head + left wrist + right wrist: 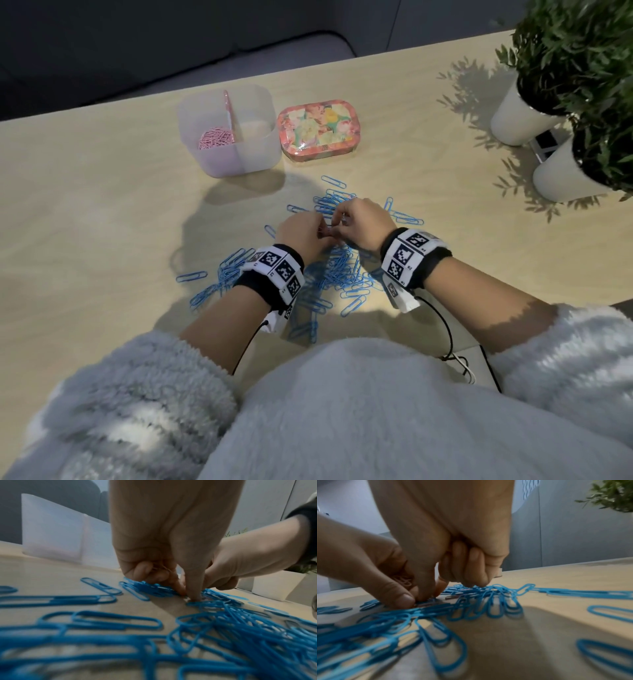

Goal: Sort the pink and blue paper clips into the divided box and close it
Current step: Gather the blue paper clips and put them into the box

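fingers (193, 588) of both hands curl into blue clips (342, 274), grip hidden.

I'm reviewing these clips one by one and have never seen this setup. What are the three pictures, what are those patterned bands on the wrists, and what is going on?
No machine here: a person works with bare hands. The checkered bands carry small cameras. The big overview comes from a head-worn camera; the two low, close pictures look along each wrist at the fingers.

On the table lies a spread of blue paper clips. Behind it stands a clear divided box with pink paper clips in its left compartment; the right one looks empty. Beside it is a floral lid, and two potted plants stand at the right.

The left hand and right hand meet over the pile, fingertips picking at clips. The left hand seems to cup some pink ones.
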A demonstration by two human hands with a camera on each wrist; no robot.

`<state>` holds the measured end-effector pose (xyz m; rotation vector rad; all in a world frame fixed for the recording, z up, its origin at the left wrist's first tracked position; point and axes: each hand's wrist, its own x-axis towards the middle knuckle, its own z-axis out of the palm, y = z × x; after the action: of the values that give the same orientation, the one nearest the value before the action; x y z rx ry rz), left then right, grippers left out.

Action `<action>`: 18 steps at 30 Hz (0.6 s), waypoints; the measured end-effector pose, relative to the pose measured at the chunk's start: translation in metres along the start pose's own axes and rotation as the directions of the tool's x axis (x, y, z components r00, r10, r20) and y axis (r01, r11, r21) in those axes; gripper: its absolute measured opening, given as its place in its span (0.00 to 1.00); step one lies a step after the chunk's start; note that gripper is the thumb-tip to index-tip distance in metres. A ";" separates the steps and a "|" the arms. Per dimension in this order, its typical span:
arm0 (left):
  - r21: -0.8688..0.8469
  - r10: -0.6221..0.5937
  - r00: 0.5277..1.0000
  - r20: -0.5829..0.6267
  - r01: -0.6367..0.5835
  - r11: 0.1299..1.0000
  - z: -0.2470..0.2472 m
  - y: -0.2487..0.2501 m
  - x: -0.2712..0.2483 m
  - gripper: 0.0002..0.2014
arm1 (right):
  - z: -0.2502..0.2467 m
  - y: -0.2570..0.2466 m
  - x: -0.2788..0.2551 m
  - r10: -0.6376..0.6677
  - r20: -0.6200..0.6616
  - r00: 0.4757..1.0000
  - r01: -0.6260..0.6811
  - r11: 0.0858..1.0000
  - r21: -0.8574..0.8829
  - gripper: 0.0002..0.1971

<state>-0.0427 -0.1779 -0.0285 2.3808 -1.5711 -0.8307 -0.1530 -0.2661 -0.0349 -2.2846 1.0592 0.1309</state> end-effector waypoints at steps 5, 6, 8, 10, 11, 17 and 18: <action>-0.106 -0.102 0.995 -0.001 0.102 0.989 0.001 -0.011 -0.002 0.05 | -0.002 0.009 0.006 0.018 0.027 0.999 -0.020 0.998 0.057 0.08; -0.108 -0.082 0.997 0.007 0.082 0.991 0.000 -0.011 -0.002 0.04 | -0.004 0.012 0.006 0.030 0.017 0.999 -0.032 0.989 0.143 0.10; -0.086 -0.018 1.000 0.005 0.018 0.996 -0.002 -0.010 -0.002 0.06 | -0.011 0.019 0.006 0.096 -0.032 0.995 -0.076 0.917 0.392 0.14; -0.045 0.035 0.999 -0.010 -0.036 0.998 -0.002 -0.008 -0.001 0.08 | -0.019 0.026 0.002 0.184 -0.054 0.981 -0.105 0.755 0.647 0.13; -0.026 0.055 0.998 -0.011 -0.055 0.998 -0.001 -0.007 -0.001 0.08 | -0.023 0.030 0.001 0.225 -0.044 0.973 -0.118 0.655 0.746 0.12; 0.029 0.129 0.989 0.069 -0.132 0.991 0.006 -0.006 0.006 0.09 | -0.035 0.041 -0.005 0.339 0.096 0.936 -0.202 0.292 0.935 0.13; 0.033 0.135 0.988 0.071 -0.137 0.990 0.006 -0.007 0.005 0.10 | -0.032 0.040 -0.005 0.331 0.102 0.938 -0.223 0.352 0.909 0.13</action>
<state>-0.0388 -0.1788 -0.0384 2.2616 -1.7684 -0.8707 -0.1900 -0.3009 -0.0273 -1.0666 1.1529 -0.3759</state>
